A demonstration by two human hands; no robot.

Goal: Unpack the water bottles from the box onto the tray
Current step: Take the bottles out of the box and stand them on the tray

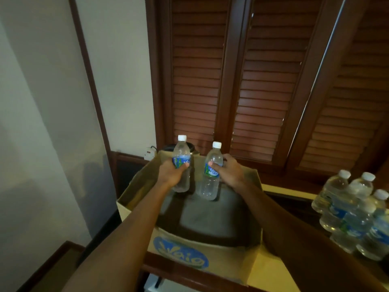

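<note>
The left hand (pixel 171 173) is wrapped around the middle of 1 water bottle (pixel 181 163), fingers clamped over its blue label, thumb across the front. The bottle stands nearly upright in the grip, white cap at the top, its base hanging above the far left part of the open box. The right hand (pixel 229 172) grips a 2nd water bottle (pixel 211 173) the same way, thumb pressed on the label and the other fingers curled behind it. This bottle tilts slightly, cap leaning to the right, and its base also hangs over the box interior. The 2 held bottles are near each other but apart.

Both bare forearms reach forward over the near wall of the cardboard box (pixel 189 249), which carries a blue oval logo on its front flap. The inside of the box looks dark, and no other bottles show inside it.

To the right, well apart from the box, a cluster of at least 3 capped bottles (pixel 355 213) stands together on a dark surface; its edge is too dim to tell whether it is the tray. Behind everything are brown louvered shutters (pixel 252 81), with a white wall (pixel 52 102) at the left.
</note>
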